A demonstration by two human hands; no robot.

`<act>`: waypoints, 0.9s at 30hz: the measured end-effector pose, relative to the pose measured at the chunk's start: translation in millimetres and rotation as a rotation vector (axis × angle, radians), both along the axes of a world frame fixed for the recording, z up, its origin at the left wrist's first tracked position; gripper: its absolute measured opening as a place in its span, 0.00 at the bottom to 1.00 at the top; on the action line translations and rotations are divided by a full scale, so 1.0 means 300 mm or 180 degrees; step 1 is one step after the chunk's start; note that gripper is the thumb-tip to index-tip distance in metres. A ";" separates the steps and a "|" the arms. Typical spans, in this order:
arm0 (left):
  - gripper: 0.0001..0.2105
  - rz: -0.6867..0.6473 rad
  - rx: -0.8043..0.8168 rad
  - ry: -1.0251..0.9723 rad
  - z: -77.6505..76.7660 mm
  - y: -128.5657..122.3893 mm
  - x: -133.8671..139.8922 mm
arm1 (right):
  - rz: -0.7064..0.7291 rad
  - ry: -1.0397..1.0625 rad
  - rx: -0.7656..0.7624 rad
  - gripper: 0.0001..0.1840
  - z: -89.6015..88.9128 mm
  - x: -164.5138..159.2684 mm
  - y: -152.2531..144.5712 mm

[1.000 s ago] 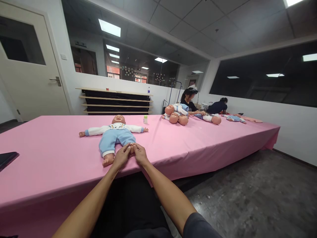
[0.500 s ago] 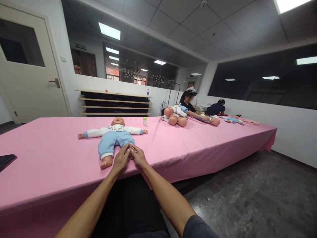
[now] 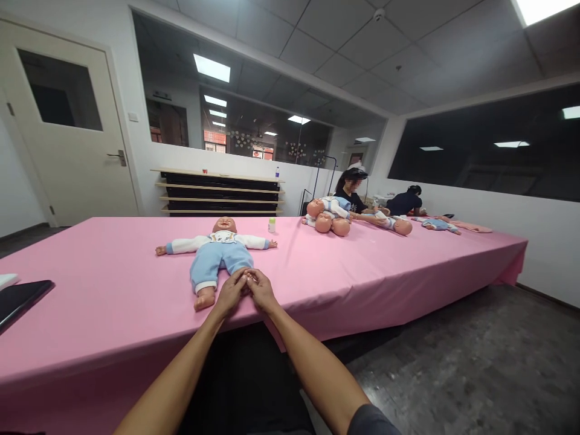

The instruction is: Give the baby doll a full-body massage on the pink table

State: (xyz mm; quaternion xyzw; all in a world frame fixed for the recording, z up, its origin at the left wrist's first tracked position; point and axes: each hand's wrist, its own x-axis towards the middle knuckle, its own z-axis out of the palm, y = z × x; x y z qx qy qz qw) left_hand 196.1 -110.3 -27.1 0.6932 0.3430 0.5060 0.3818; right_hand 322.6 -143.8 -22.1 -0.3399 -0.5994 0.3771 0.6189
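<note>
A baby doll (image 3: 222, 257) in a white top and light blue trousers lies on its back, arms spread, feet toward me. Its foot on the right is between my hands. My left hand (image 3: 232, 293) closes round that foot from the left. From the other side my right hand (image 3: 261, 290) grips the same foot, thumbs near each other on it. Most of the foot is hidden by my fingers. The doll's other bare foot (image 3: 205, 298) rests untouched on the pink tablecloth (image 3: 118, 302). A small bottle with a green cap (image 3: 272, 225) stands beyond the doll's hand.
Several dolls (image 3: 328, 216) are piled farther along the table. Behind them a person (image 3: 351, 190) handles another doll (image 3: 401, 226), and a second person (image 3: 408, 201) bends over the far end. A dark flat device (image 3: 22, 299) lies at the left edge. Low shelves (image 3: 222, 193) stand against the wall.
The view has shifted slightly left, so things appear farther right and more of the dark device shows. Both hands stay on the doll's foot.
</note>
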 end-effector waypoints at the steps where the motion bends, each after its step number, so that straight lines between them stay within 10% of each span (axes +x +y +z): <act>1: 0.25 0.0014 -0.0026 -0.0034 0.000 0.001 0.001 | 0.0031 0.0006 -0.0081 0.19 0.003 0.000 -0.001; 27: 0.29 0.0232 -0.0140 -0.0074 -0.032 0.034 -0.010 | -0.0119 -0.0335 -0.0013 0.23 0.017 -0.005 -0.034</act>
